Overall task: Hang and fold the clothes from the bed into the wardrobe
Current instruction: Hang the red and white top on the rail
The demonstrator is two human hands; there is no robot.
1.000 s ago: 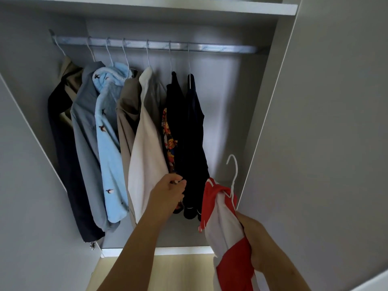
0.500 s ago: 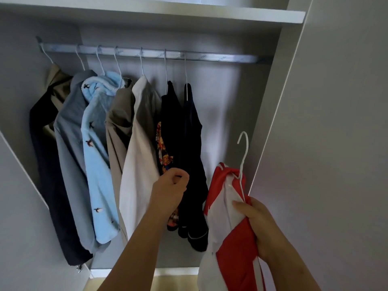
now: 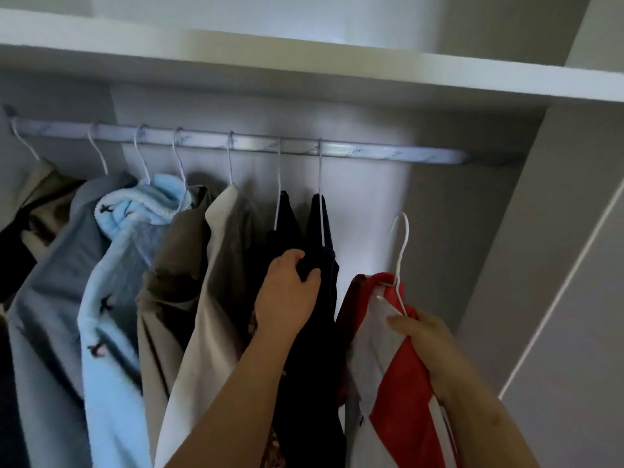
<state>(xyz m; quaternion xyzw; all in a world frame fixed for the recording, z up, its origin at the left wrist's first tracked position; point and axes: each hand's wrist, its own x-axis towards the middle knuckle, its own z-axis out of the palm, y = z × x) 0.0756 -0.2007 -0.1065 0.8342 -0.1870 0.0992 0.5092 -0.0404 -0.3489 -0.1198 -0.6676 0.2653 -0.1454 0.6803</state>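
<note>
The left grip (image 3: 287, 298), pinching the dark garment (image 3: 320, 224) higher up, is clearing space on the rail (image 3: 388, 153) while the right grip (image 3: 425, 342), clasping the red-and-white garment (image 3: 398, 400), is raising its hanger (image 3: 402, 244).

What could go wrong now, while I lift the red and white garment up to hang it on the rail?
The right hand holds the red and white garment bunched on its white hanger, so the hanger may tilt and its hook miss the rail.
The left hand grips the dark garment; a hard pull aside could drag it off its own hanger.
The shelf sits close above the rail, so the raised hook could knock it.
</note>
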